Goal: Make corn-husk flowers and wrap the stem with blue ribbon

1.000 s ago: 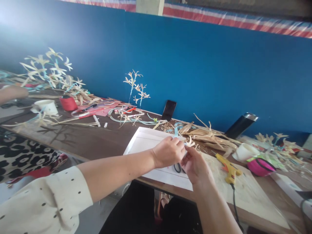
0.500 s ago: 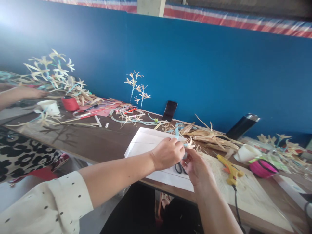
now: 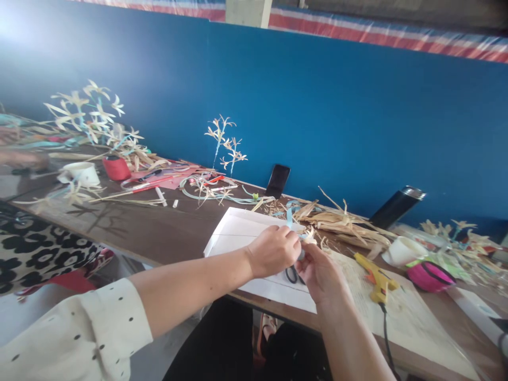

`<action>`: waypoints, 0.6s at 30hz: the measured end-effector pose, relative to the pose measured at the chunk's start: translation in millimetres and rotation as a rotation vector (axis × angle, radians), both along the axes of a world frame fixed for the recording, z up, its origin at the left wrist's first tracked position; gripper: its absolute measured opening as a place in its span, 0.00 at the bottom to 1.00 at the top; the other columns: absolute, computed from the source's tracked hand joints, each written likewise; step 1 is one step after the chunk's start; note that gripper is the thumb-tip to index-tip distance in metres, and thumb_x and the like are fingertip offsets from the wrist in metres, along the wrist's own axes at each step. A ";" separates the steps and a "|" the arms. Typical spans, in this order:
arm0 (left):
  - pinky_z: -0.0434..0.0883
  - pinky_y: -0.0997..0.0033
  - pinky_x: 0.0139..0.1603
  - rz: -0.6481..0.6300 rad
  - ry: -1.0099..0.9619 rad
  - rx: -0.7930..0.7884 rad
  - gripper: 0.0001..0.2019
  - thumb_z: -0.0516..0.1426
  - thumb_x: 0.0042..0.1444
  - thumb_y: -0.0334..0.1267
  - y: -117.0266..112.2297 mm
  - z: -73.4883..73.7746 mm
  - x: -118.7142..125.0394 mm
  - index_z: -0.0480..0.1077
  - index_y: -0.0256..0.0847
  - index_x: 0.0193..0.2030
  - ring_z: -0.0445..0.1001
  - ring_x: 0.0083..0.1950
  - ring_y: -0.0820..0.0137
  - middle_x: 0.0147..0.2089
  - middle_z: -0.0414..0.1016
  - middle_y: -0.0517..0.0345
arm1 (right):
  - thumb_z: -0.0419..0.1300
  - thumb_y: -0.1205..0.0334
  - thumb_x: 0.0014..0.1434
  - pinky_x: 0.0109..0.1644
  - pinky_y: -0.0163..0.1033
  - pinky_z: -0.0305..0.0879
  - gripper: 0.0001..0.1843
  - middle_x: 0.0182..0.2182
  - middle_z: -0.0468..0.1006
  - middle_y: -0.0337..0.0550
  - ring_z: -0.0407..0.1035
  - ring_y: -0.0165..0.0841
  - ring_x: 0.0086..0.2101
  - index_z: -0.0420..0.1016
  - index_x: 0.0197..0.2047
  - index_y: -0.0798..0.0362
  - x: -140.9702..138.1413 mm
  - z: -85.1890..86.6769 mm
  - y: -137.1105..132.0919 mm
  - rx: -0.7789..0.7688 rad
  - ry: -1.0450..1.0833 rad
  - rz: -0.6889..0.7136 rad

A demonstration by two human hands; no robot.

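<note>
Above a white tray, my left hand [image 3: 273, 250] and my right hand [image 3: 319, 272] meet with fingertips nearly touching. My left hand is closed, with a light-blue strip of tape [image 3: 289, 216] rising behind its knuckles. My right hand pinches a small cream husk flower [image 3: 309, 236], whose petals poke out past its fingers. Between the hands a small grey-blue bit shows; I cannot make out what it is. Below them, the black handles of scissors [image 3: 291, 274] lie on the white tray [image 3: 230, 227], partly covered by my hands.
Dry husks [image 3: 337, 222] lie behind my hands. At right are a yellow glue gun [image 3: 379, 280], a white cup [image 3: 402, 251], a pink pouch [image 3: 431, 276] and a black flask [image 3: 397, 206]. A phone [image 3: 278, 181] leans on the blue wall. At left, a co-worker's hand [image 3: 24, 159] is beside husk flowers [image 3: 87, 111].
My hands hold nearly the same pose over the tray. The co-worker's hand at left has moved down and leftward, blurred. The whole view has shifted slightly.
</note>
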State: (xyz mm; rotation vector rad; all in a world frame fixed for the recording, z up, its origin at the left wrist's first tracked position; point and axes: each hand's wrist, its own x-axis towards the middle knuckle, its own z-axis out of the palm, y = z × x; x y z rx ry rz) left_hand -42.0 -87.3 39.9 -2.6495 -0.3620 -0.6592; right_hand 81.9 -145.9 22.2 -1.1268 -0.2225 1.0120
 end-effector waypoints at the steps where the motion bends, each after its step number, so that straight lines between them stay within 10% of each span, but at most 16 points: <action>1: 0.64 0.67 0.30 -0.004 -0.003 -0.001 0.08 0.46 0.57 0.27 -0.2 0.2 -0.1 0.65 0.33 0.33 0.66 0.36 0.63 0.33 0.68 0.47 | 0.68 0.68 0.34 0.21 0.26 0.59 0.12 0.19 0.71 0.31 0.63 0.22 0.20 0.71 0.25 0.55 -0.5 0.8 -0.2 -0.005 -0.001 -0.001; 18: 0.64 0.67 0.31 0.018 0.019 -0.009 0.10 0.45 0.58 0.27 -2.7 1.2 -4.1 0.66 0.31 0.37 0.66 0.38 0.63 0.35 0.68 0.47 | 0.69 0.64 0.35 0.24 0.29 0.60 0.13 0.19 0.70 0.29 0.63 0.23 0.21 0.72 0.28 0.53 -3.5 1.3 -0.4 -0.036 -0.010 0.023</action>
